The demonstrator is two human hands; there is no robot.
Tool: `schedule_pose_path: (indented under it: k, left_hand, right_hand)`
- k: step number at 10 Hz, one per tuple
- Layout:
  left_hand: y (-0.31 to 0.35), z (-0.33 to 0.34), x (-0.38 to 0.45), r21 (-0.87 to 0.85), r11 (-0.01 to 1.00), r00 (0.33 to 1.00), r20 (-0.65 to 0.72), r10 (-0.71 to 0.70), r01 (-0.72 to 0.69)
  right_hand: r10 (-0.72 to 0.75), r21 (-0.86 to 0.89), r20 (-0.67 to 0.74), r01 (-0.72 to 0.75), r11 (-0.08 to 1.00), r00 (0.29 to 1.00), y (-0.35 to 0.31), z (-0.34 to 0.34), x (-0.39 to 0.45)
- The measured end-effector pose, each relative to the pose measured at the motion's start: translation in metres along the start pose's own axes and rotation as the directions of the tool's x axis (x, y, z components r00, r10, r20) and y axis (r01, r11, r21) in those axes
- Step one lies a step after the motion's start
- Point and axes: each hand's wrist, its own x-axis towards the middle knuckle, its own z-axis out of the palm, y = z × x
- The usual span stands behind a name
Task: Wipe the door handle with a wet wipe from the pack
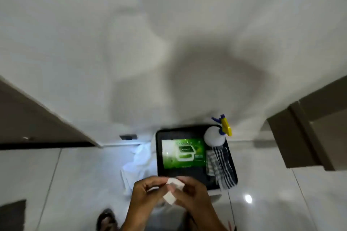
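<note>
Both hands, left hand point(148, 191) and right hand point(189, 193), are pinching the wet wipe point(173, 190) at the bottom middle, and pulling too hard could be ripping it.

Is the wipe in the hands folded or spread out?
Folded: the wipe is a small thick pad pinched between left hand and right hand.

Glossy plastic wipe pack point(183, 153) in matt black tray point(197, 178).
</note>
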Motion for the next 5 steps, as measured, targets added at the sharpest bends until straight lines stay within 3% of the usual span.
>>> schedule_pose_path:
  k: [1, 3, 5]
  left_hand:
    - [-0.051, 0.062, 0.033, -0.082, 0.982, 0.980, -0.090, -0.179, 0.172]
    - [-0.126, 0.121, 0.103, 0.047, 0.963, 0.924, -0.296, -0.241, 0.266]
    - [-0.146, 0.142, 0.099, 0.388, 0.904, 0.947, -0.319, -0.050, 0.178]
  right_hand:
    - [0.107, -0.013, -0.084, -0.109, 0.994, 0.991, 0.048, -0.052, 0.051]
    - [0.225, -0.109, -0.153, -0.243, 0.964, 0.962, 0.111, -0.092, 0.142]
    - [0.046, -0.479, -0.058, -0.068, 0.875, 0.997, 0.122, -0.123, 0.148]
